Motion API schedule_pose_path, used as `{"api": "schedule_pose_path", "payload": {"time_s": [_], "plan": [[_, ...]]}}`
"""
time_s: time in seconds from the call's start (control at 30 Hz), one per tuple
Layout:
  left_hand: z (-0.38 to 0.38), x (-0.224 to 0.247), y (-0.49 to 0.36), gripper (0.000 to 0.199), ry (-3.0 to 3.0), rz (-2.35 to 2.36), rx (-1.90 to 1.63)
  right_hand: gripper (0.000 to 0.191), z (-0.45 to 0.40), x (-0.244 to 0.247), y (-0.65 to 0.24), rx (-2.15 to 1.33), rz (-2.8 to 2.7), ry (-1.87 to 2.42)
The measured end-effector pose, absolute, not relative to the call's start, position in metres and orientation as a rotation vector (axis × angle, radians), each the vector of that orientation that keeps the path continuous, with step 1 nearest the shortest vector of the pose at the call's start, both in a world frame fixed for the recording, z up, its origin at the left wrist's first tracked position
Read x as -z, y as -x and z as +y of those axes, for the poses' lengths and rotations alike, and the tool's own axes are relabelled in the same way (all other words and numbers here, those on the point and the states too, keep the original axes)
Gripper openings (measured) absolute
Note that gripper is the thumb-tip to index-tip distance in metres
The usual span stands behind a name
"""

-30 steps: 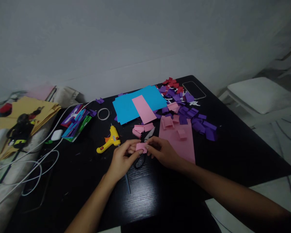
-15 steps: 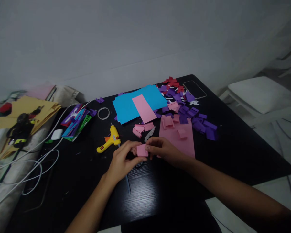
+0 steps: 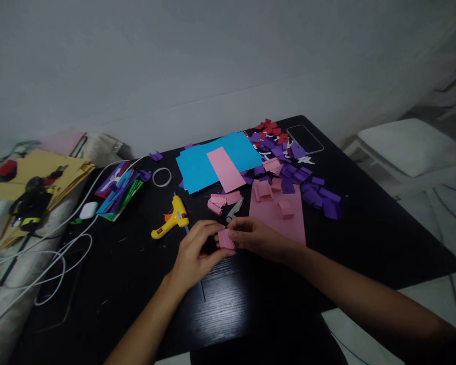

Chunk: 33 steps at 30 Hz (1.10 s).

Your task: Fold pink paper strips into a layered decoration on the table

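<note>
A small folded pink paper piece [image 3: 226, 239] is held between both hands above the black table. My left hand [image 3: 196, 252] pinches it from the left, thumb along its lower edge and fingers behind the top. On its right edge, the fingertips of my right hand [image 3: 253, 235] are closed. Just beyond the hands lie scissors [image 3: 234, 210], partly hidden, and several folded pink pieces [image 3: 224, 201]. A yellow glue gun [image 3: 173, 218] with a glue stick rests left of them. Under my right forearm's far side is a pink sheet [image 3: 266, 212] with folded pink pieces on it.
Blue sheets [image 3: 197, 170] bear a pink strip [image 3: 226, 170]. Purple pieces [image 3: 330, 208], red pieces [image 3: 268, 126] and a phone [image 3: 305, 139] lie at the back right. White cables [image 3: 63, 263], coloured paper strips [image 3: 117, 190] and a tape ring [image 3: 162, 177] are on the left.
Both hands have shifted slightly right and toward me with the pink piece, which now looks narrower and more folded or turned. The tabletop items stay where they were.
</note>
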<state>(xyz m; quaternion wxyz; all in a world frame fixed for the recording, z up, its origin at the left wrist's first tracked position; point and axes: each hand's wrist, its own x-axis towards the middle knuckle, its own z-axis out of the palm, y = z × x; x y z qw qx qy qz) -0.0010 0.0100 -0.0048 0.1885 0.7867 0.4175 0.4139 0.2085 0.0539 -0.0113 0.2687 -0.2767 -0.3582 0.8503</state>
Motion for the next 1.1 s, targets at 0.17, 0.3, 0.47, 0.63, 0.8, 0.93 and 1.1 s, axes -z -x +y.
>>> {"api": "schedule_pose_path", "payload": {"time_s": [0.17, 0.3, 0.47, 0.63, 0.8, 0.93, 1.1], "plan": [[0.009, 0.002, 0.000, 0.044, -2.217, 1.156, -1.128, 0.031, 0.053, 0.012, -0.207, -2.223, -1.045, 0.827], [0.008, -0.001, -0.001, 0.043, -2.235, 1.150, -1.147, 0.030, 0.052, 0.009, -0.205, -2.271, -0.971, 0.745], [0.009, 0.000, -0.002, 0.043, -2.249, 1.175, -1.152, 0.033, 0.052, 0.006, -0.205, -2.320, -0.899, 0.704], [0.010, 0.004, -0.002, 0.041, -2.395, 1.212, -1.063, 0.030, 0.050, 0.010, -0.202, -2.087, -1.118, 0.832], [0.010, 0.007, -0.002, 0.040, -2.476, 1.259, -0.984, 0.025, 0.047, 0.017, -0.198, -1.880, -1.241, 0.914], [0.009, 0.006, -0.003, 0.038, -2.371, 1.275, -1.011, 0.021, 0.045, 0.016, -0.198, -1.682, -1.345, 1.014], [0.008, 0.003, -0.006, 0.031, -2.279, 1.218, -1.088, 0.015, 0.045, 0.017, -0.199, -1.553, -1.433, 1.049]]}}
